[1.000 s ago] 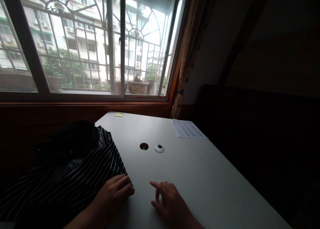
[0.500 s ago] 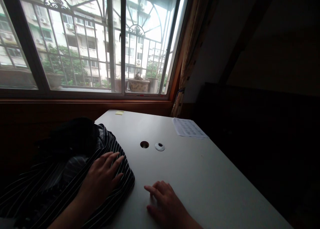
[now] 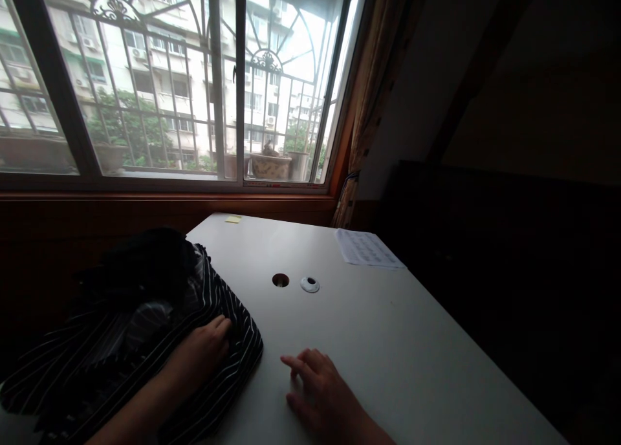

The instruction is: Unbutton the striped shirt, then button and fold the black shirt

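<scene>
A heap of black cloth with thin white stripes [image 3: 242, 341], perhaps a garment, covers the left side of the white table [image 3: 388, 348]. My left hand [image 3: 206, 343] is closed on the striped cloth, its fingertips tucked into the folds and pulling creases toward them. To the right of the cloth, my right hand [image 3: 317, 387] hovers over or rests on the tabletop, holding nothing. Its index finger points left and the other fingers are loosely bent, with the thumb apart.
Beyond my hands is a round hole [image 3: 280, 281] in the table, with a white ring-shaped cover [image 3: 310, 284] beside it. Printed papers [image 3: 369, 248] lie at the far right edge and a yellow sticky note [image 3: 233, 219] at the far left. A window [image 3: 184, 83] stands behind.
My left hand has gone from lying spread on the striped cloth to fingers closed in it, and the cloth is now wrinkled there. My right hand has hardly moved.
</scene>
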`<state>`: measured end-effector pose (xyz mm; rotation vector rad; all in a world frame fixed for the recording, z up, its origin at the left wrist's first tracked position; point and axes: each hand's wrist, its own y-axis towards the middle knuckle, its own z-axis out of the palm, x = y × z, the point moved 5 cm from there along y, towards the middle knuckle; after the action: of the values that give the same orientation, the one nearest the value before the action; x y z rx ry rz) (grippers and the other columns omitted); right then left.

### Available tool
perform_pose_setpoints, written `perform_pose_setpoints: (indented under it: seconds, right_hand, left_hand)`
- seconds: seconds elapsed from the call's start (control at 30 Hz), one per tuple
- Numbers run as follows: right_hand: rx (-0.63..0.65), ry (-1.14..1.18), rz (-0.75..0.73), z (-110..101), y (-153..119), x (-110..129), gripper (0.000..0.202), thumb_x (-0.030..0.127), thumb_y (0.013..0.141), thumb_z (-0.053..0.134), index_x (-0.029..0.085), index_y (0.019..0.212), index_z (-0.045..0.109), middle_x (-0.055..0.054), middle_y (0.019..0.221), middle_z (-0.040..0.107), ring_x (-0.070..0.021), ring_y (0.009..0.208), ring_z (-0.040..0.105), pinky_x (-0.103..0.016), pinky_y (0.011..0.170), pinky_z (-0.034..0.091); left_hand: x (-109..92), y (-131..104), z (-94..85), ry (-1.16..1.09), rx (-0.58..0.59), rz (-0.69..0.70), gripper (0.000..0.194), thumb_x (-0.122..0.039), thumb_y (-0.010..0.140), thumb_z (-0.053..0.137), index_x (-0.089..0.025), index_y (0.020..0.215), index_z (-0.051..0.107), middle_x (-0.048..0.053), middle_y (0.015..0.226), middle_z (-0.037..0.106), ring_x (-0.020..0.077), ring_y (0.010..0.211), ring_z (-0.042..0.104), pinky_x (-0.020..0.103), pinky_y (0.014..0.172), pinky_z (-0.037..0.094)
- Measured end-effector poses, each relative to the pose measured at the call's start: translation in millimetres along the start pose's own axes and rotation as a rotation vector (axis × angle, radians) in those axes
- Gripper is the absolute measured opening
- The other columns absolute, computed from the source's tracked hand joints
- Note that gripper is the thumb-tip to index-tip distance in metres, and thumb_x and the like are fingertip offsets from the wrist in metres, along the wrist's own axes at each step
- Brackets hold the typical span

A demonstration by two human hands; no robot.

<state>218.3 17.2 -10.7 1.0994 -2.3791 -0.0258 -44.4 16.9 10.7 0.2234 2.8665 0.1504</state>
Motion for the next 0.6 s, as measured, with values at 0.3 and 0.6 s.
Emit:
perform_pose_setpoints:
  seconds: [0.3, 0.6]
  right_hand:
    - [0.019, -0.015, 0.017, 4, 1, -1, 0.079, 0.031, 0.085, 0.069, 0.028, 0.152, 0.027, -0.008, 0.115, 0.060, -0.0267, 0.101, 0.055, -0.043, 0.095, 0.041]
    - [-0.147, -0.220, -0.212, 17, 6, 8, 0.015, 0.022, 0.085, 0.073, 0.025, 0.099, 0.067, -0.002, 0.090, 0.064, -0.0188, 0.081, 0.055, -0.031, 0.074, 0.036]
  left_hand:
    - [-52, -12, 16.0, -0.423, -0.115, 0.396, 0.017, -0.010, 0.094, 0.041, -0.019, 0.088, 0.054, 0.003, 0.085, 0.056, 0.0145, 0.072, 0.057, 0.023, 0.066, 0.045]
    - [-109, -31, 22.2, -0.424, -0.027, 0.727, 0.010, -0.015, 0.094, 0.049, -0.019, 0.092, 0.058, 0.004, 0.086, 0.063, 0.0117, 0.063, 0.057, 0.020, 0.059, 0.049]
